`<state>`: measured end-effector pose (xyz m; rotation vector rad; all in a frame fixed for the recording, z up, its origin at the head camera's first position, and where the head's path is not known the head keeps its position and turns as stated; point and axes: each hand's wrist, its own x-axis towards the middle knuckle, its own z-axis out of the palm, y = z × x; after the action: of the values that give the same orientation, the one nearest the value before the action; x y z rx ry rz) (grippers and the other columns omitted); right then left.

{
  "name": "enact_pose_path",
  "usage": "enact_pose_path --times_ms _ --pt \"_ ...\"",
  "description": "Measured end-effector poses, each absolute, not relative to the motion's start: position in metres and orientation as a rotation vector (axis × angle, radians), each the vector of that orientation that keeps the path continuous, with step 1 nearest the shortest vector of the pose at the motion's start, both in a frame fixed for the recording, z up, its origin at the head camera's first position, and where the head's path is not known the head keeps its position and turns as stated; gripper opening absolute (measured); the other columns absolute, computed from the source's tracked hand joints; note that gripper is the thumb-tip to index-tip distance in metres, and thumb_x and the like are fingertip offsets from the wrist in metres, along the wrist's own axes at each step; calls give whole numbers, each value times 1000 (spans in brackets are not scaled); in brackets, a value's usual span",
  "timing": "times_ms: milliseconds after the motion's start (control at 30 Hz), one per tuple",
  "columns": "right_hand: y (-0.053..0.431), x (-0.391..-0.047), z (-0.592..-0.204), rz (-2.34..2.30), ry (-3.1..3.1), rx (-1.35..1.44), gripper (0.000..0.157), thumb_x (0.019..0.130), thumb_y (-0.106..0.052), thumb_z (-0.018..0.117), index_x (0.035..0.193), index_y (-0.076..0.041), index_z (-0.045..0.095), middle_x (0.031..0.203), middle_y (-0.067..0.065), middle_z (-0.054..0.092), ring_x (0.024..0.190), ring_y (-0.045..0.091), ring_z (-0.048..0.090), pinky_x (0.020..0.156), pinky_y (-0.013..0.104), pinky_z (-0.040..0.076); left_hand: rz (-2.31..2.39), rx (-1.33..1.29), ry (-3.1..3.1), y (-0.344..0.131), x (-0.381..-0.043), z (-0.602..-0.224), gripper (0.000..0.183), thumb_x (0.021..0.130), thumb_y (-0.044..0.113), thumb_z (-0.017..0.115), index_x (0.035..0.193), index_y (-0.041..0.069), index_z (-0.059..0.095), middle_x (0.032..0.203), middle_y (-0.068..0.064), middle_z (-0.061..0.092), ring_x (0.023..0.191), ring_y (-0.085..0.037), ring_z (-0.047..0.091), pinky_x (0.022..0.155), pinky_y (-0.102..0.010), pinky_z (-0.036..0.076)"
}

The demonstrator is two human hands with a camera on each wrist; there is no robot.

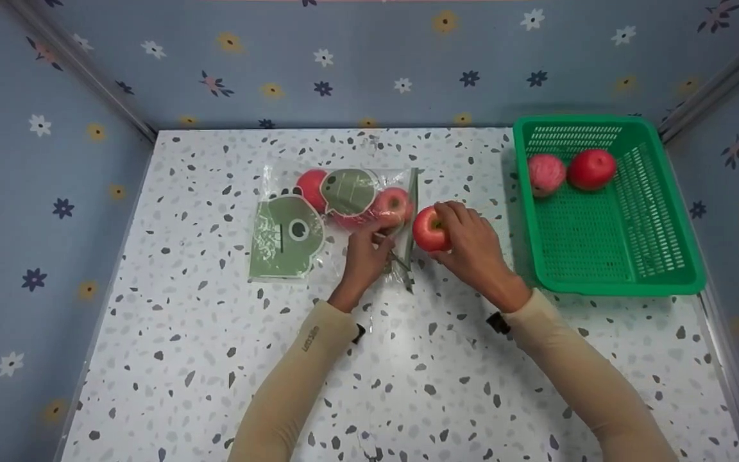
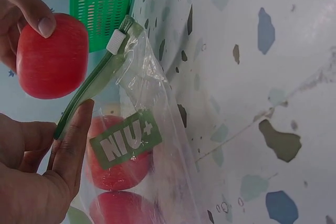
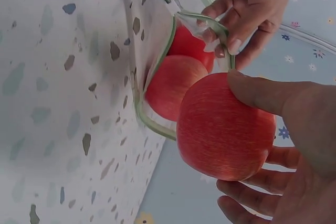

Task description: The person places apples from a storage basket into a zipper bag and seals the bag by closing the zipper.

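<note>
A clear zip bag (image 1: 337, 256) with green cartoon prints lies flat on the table, several red apples (image 1: 392, 204) inside it. My left hand (image 1: 367, 256) pinches the bag's green zip edge (image 2: 86, 90) between thumb and fingers, and the mouth gapes in the right wrist view. A white slider (image 2: 116, 41) sits near one end of that edge. In my right hand (image 1: 472, 244) is another red apple (image 1: 430, 230), gripped by thumb and fingertips. It is right at the bag's opening, outside the bag.
A green plastic basket (image 1: 613, 285) stands at the right of the speckled table (image 1: 170, 359), with two apples (image 1: 591, 169) at its far left. Flower-patterned panels (image 1: 369, 70) enclose the back and both sides.
</note>
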<state>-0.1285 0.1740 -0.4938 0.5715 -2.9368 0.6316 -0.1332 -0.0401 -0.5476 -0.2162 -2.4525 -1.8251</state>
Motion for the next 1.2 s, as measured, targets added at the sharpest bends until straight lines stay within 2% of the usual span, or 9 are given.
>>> enact_pose_path --times_ms 200,967,1200 --pt "165 -129 -502 648 -2921 604 79 80 -24 95 145 -6 52 142 17 57 121 38 58 96 53 53 -1795 -234 -2460 -41 -134 -547 33 93 -8 63 124 -3 74 110 -20 76 91 -32 72 80 -34 59" --pt "153 -139 -526 741 -2943 560 83 77 -15 95 147 -7 53 144 16 58 125 38 60 100 54 52 -1811 -212 -2445 -39 -132 -545 30 95 -7 65 124 -4 73 110 -21 75 92 -34 72 80 -38 60" --pt "150 -144 -532 763 -2906 618 80 79 -22 94 147 -7 55 141 16 61 123 37 62 101 51 52 -1811 -236 -2432 -39 -132 -544 26 97 -4 66 122 -5 73 110 -21 75 98 -33 72 84 -38 60"
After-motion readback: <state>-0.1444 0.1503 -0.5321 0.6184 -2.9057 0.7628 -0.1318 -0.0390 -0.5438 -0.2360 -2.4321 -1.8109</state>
